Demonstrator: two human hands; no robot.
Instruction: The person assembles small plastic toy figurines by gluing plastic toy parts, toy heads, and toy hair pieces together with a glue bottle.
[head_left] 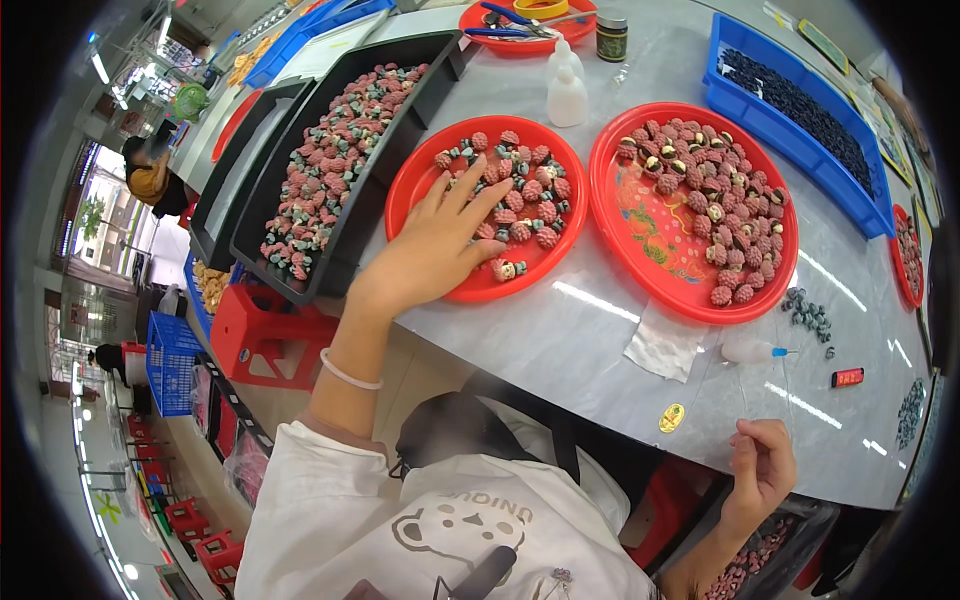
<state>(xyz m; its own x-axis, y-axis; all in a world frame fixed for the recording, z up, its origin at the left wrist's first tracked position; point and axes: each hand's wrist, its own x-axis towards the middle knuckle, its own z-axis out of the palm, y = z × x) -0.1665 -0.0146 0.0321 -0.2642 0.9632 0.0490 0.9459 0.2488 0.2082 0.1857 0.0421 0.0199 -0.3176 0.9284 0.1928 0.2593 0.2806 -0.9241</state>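
Observation:
My left hand (433, 245) is spread over a round red tray (400, 200), its fingertips among small pink, berry-like pieces (547, 211) with grey-green and cream parts. The hand is open, and I see nothing gripped in it. By the table's front edge, my right hand (760, 470) is raised with its fingers curled in and thumb close to the index finger. Whatever it may hold is hidden. To the right of the left tray stands a second red tray (640, 245), with many pink pieces (740, 235) heaped mostly along its far and right sides.
A black bin (345, 215) of similar pieces is at left. White squeeze bottles (567, 95), a jar (611, 40) and a blue bin (800, 140) of dark pieces stand farther back. A needle-tipped bottle (750, 350), tissue (665, 340) and small red cylinder (847, 378) lie near the right hand.

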